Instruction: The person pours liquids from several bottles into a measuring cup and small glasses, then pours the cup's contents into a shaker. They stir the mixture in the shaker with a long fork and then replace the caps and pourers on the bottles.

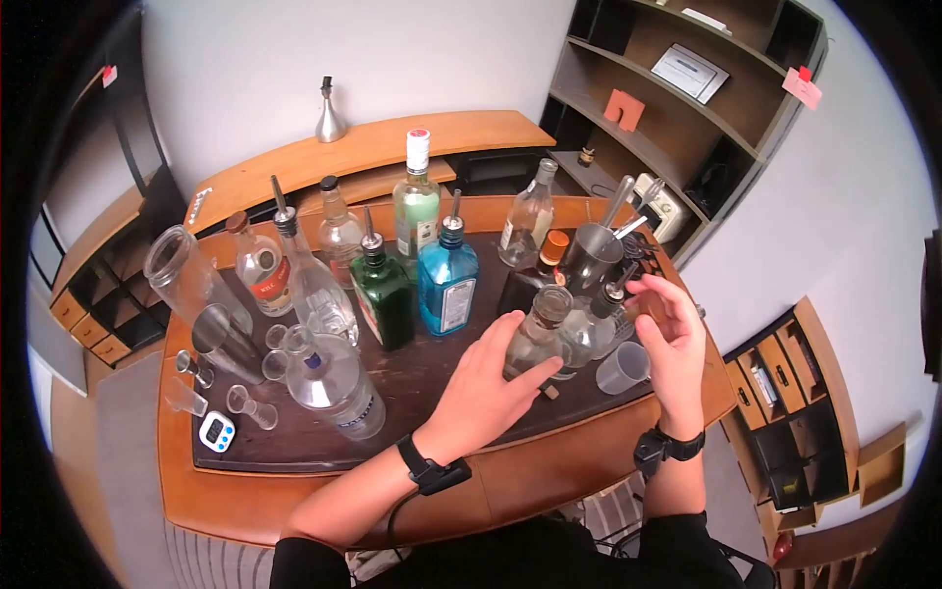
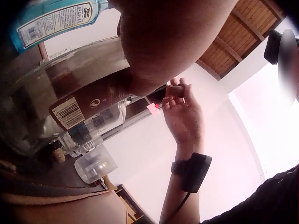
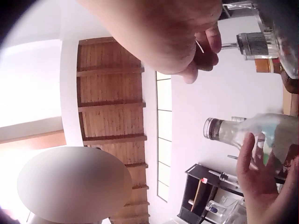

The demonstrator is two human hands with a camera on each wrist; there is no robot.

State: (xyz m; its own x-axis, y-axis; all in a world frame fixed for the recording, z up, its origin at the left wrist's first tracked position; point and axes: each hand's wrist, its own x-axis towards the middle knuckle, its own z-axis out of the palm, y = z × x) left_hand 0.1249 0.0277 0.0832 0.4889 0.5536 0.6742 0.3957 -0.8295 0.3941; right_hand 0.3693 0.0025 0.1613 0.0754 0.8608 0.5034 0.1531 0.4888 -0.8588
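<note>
My left hand (image 1: pixel 481 381) grips an uncapped clear glass bottle (image 1: pixel 551 306) around its body near the front right of the table. A brown label with a barcode (image 2: pixel 70 112) shows on that bottle in the left wrist view. My right hand (image 1: pixel 673 344) is raised to its right, fingers bent, beside a round clear bottle (image 1: pixel 587 334) with a metal pourer. In the left wrist view the right fingers pinch a small dark round piece (image 2: pixel 178 89), whose kind I cannot tell. A cork (image 1: pixel 549 391) and a frosted plastic cup (image 1: pixel 622 369) stand nearby.
Several bottles crowd the leather-topped table, among them a blue bottle (image 1: pixel 447 285), a green bottle (image 1: pixel 383 299) and a large clear bottle (image 1: pixel 339 388). A metal shaker tin (image 1: pixel 593 257) holds bar tools. Small measuring glasses and a timer (image 1: pixel 217 431) sit at left.
</note>
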